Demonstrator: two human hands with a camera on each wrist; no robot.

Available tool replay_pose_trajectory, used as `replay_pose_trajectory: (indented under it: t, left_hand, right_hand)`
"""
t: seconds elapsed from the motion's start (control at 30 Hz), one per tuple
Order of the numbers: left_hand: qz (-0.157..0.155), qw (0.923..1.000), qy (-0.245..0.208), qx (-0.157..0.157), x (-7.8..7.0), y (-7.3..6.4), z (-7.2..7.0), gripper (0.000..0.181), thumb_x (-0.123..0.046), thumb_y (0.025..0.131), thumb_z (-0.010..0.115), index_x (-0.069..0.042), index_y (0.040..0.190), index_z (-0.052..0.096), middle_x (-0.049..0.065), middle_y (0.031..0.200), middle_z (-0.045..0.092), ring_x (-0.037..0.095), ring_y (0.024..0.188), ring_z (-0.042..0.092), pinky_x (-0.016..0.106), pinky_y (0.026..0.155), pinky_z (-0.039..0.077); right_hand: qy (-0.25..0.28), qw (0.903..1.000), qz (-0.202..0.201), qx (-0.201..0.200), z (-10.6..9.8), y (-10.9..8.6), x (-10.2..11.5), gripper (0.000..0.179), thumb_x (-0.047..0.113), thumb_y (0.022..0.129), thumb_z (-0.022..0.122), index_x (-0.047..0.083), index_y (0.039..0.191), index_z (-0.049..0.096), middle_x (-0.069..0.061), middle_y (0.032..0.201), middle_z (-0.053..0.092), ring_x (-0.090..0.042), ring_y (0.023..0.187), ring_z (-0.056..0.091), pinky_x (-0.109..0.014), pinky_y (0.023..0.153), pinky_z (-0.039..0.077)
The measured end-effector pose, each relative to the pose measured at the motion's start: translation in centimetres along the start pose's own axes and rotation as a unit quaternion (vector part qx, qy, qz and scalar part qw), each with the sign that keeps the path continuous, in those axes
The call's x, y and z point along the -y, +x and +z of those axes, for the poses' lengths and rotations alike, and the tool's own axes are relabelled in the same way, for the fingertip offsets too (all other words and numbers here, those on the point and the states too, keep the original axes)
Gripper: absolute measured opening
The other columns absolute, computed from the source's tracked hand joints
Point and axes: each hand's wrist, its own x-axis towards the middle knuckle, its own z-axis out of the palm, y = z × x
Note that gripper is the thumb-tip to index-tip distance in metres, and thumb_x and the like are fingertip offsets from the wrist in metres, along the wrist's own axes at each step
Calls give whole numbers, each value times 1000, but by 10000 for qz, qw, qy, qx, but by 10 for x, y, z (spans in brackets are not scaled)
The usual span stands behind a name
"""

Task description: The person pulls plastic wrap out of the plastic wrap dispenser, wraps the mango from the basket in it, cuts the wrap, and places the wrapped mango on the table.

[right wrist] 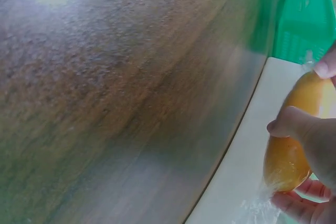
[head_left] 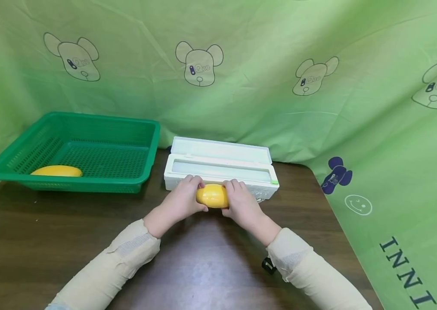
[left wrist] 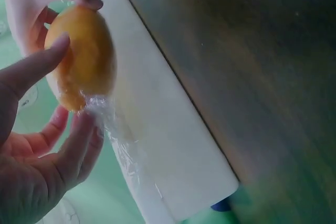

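A yellow mango (head_left: 212,196) is held at its two ends, just in front of the white cling film box (head_left: 220,186). My left hand (head_left: 182,199) grips its left end with the thumb on the near side, and my right hand (head_left: 243,207) grips the other end the same way. Clear cling film (left wrist: 123,145) covers part of the fruit. In the left wrist view it trails from the end at my left fingers; crumpled film (right wrist: 257,211) also shows at the lower end in the right wrist view. The box's lid (head_left: 221,150) stands raised at the back.
On the left of the brown table (head_left: 195,275) stands a green basket (head_left: 82,184) with another yellow mango (head_left: 57,171) inside. A small black object (head_left: 268,265) lies by my right sleeve. A green printed curtain (head_left: 241,107) hangs behind the table and along its right side.
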Motion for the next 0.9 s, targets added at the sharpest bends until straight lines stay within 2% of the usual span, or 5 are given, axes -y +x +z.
replay_pose_trajectory:
  t: [0.13, 0.27, 0.43, 0.67, 0.9]
  left_hand:
    - [-99, 9998, -112, 125, 4, 5, 4, 63, -15, 68, 98, -1, 117, 59, 14, 107, 57, 29, 94, 61, 44, 85, 55]
    - [-238, 9991, -344, 113, 10, 10, 4, 60, -11, 70, 96, -1, 117, 60, 14, 107, 61, 28, 94, 61, 44, 86, 54]
    - [-82, 9988, -488, 49, 17, 14, 4, 58, -10, 70, 96, -1, 115, 60, 12, 107, 66, 27, 93, 62, 43, 86, 53]
    - [177, 9990, -328, -232, 18, 13, 4, 52, -11, 69, 96, 1, 110, 67, 13, 105, 72, 25, 91, 66, 41, 84, 55]
    - [237, 9995, -199, -116, 20, 15, 6, 46, -12, 69, 97, 0, 102, 69, 8, 93, 69, 21, 81, 61, 38, 78, 53]
  right_hand:
    - [85, 9998, -111, -138, 1, 1, -1, 72, 15, 66, 95, -5, 121, 54, -16, 105, 57, -32, 87, 55, -42, 79, 54]
    - [320, 9988, -218, -307, 3, 2, -4, 69, 14, 67, 94, -4, 120, 56, -15, 107, 55, -33, 88, 57, -43, 78, 55]
    - [394, 9982, -236, -396, 3, 2, -8, 69, 16, 67, 96, -3, 121, 57, -15, 102, 59, -32, 84, 59, -44, 76, 55]
    - [614, 9963, -291, -519, 4, 3, -14, 60, 17, 67, 98, -1, 111, 60, -13, 96, 64, -31, 82, 63, -44, 73, 55]
    - [707, 9948, -441, -588, 8, 1, -20, 56, 17, 65, 99, -1, 108, 66, -11, 94, 67, -29, 82, 64, -42, 74, 56]
